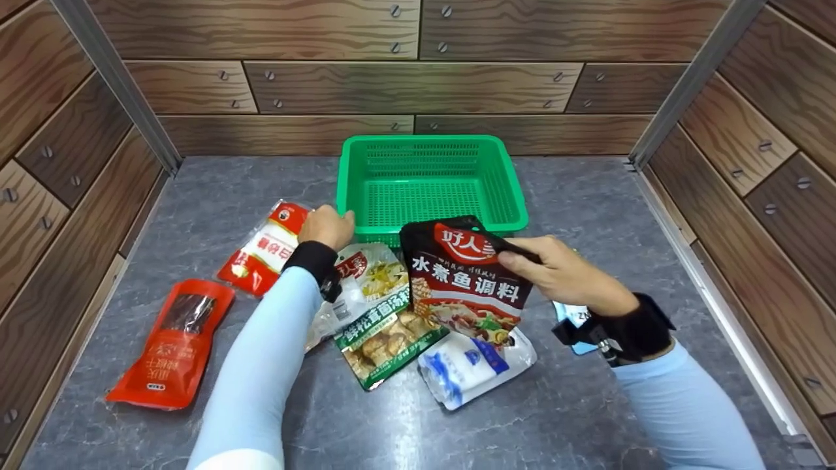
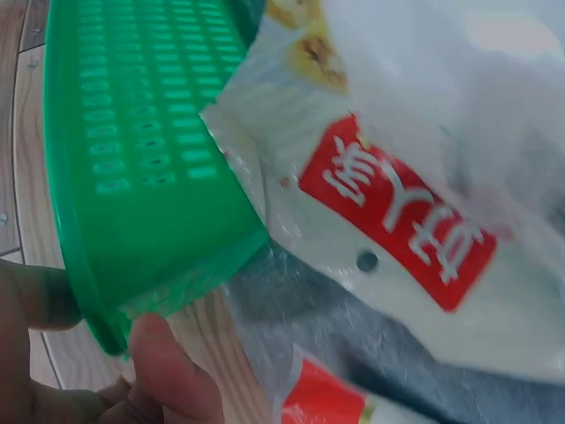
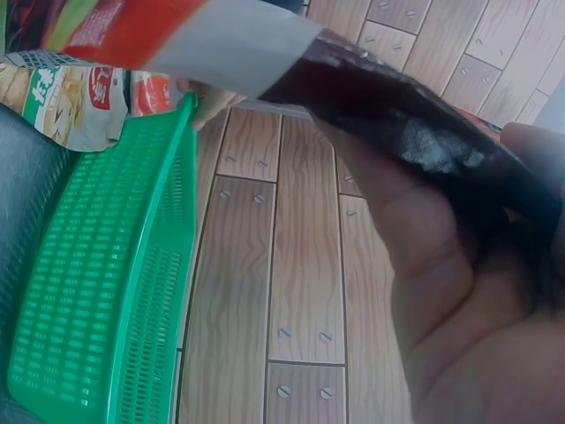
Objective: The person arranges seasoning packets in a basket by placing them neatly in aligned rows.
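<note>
My right hand (image 1: 565, 271) pinches the upper right corner of a black and red seasoning pouch (image 1: 467, 281), which hangs tilted in front of the green basket (image 1: 431, 232). In the right wrist view the hand (image 3: 494, 291) grips the dark edge of the pouch (image 3: 238, 44). My left hand (image 1: 326, 227) holds the basket's near left corner; in the left wrist view its thumb and fingers (image 2: 168, 362) are on the green rim (image 2: 84, 300). Under the held pouch lie a green mushroom packet (image 1: 392, 346) and a white and blue pouch (image 1: 473, 365).
A red and white packet (image 1: 268, 248) and a red pouch (image 1: 176, 346) lie on the left of the grey table (image 1: 339, 431). Beside my left wrist is a pale pouch (image 1: 375, 267). A light blue packet (image 1: 578, 316) is partly hidden under my right wrist. Wood-patterned walls (image 1: 418, 91) surround the table.
</note>
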The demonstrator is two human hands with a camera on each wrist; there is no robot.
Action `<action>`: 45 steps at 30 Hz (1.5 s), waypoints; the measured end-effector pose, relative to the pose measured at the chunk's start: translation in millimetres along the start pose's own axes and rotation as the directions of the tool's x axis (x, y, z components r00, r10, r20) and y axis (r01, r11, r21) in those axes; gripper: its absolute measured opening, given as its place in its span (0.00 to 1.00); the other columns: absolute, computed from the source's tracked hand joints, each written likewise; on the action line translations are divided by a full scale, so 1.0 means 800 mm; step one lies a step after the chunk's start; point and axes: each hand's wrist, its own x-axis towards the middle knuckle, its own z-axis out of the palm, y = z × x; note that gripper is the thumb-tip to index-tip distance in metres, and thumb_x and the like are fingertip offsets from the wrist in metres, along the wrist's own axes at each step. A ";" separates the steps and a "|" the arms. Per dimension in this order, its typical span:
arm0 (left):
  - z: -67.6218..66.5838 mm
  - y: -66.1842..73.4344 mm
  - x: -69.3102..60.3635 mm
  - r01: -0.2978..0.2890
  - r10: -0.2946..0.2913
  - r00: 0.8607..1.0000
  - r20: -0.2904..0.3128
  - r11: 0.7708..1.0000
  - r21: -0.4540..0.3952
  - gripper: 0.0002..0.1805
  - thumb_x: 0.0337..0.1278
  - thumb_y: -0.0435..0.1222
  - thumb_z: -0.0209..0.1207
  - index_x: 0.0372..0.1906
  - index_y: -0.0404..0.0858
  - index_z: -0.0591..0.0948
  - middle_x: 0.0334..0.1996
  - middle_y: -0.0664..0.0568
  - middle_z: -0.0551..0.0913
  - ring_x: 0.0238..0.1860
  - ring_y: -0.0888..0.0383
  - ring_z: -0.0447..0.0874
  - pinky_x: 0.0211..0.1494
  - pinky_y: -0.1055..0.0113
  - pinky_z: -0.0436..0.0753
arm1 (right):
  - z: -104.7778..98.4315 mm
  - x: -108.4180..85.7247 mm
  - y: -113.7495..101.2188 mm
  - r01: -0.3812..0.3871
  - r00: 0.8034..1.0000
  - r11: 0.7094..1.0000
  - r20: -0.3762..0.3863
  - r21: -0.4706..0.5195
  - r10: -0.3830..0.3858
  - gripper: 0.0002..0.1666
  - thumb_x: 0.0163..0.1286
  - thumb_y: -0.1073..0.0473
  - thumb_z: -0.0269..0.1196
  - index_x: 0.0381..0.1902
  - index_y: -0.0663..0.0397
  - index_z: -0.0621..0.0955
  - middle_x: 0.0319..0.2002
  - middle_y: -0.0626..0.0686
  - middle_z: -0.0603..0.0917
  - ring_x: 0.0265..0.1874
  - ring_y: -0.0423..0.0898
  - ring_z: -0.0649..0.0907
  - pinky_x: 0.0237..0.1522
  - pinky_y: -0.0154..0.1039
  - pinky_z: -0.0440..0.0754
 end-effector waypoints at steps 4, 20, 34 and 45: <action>0.008 0.007 0.004 0.028 -0.027 0.999 0.032 0.999 -0.035 0.32 0.66 0.48 0.49 0.62 0.25 0.67 0.54 0.30 0.76 0.53 0.37 0.76 0.56 0.49 0.74 | 0.002 0.001 0.002 -0.048 0.999 0.999 0.002 0.019 0.048 0.21 0.77 0.61 0.50 0.64 0.54 0.74 0.41 0.50 0.85 0.35 0.41 0.82 0.38 0.35 0.80; 0.005 0.016 0.006 0.082 -0.081 0.992 0.091 0.997 -0.010 0.18 0.63 0.41 0.48 0.41 0.32 0.82 0.50 0.34 0.80 0.45 0.43 0.79 0.50 0.53 0.77 | -0.010 0.020 -0.012 -0.059 0.994 0.991 -0.087 0.118 0.070 0.18 0.77 0.62 0.49 0.59 0.59 0.78 0.42 0.57 0.86 0.37 0.48 0.85 0.39 0.41 0.83; -0.001 0.021 0.003 0.100 -0.099 0.983 0.151 0.995 0.003 0.19 0.64 0.41 0.47 0.45 0.32 0.82 0.52 0.35 0.79 0.42 0.46 0.78 0.44 0.57 0.76 | -0.058 0.072 -0.023 -0.172 0.937 0.975 -0.283 0.143 0.207 0.27 0.75 0.45 0.50 0.57 0.59 0.78 0.42 0.62 0.84 0.35 0.52 0.85 0.35 0.42 0.84; -0.001 0.024 0.004 0.066 -0.071 0.987 0.144 0.997 0.036 0.23 0.64 0.43 0.48 0.53 0.31 0.80 0.56 0.35 0.77 0.53 0.42 0.77 0.54 0.52 0.76 | -0.075 0.116 -0.001 -0.258 0.810 0.951 -0.498 0.169 0.309 0.27 0.74 0.44 0.51 0.56 0.61 0.78 0.40 0.61 0.83 0.32 0.50 0.83 0.33 0.37 0.83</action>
